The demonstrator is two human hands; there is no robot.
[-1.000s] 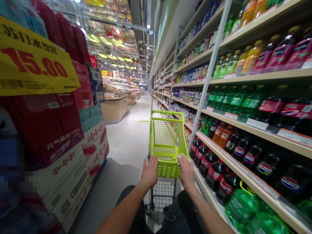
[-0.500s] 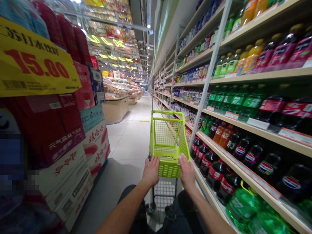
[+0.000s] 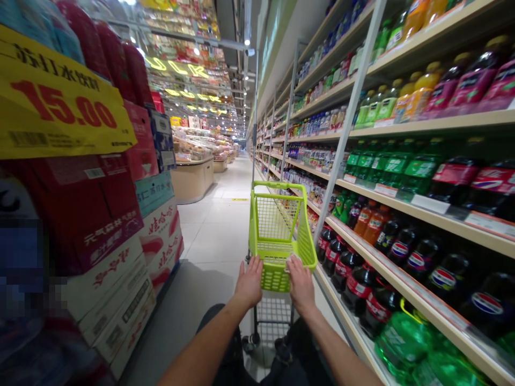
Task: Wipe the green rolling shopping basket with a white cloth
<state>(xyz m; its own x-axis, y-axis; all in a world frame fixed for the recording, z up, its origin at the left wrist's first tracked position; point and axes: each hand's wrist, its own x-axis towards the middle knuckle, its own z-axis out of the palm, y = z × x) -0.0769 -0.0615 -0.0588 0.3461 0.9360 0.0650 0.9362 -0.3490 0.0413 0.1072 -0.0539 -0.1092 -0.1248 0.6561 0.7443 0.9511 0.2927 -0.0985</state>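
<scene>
Green shopping cart (image 3: 276,275), near centre: the right hand (image 3: 301,282) slips leftward along its near rim!
The left hand (image 3: 249,282) rests at the rim's left end, fingers together, thumb apart; the right's fingers close over a white cloth (image 3: 290,260), now pressed farther left, leaving the near right corner uncovered.

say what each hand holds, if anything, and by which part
Right hand holds a whitish wad, gripped part hidden, at the near rim of the green basket. Left hand rests on the rim's left end, grip unclear.
</scene>
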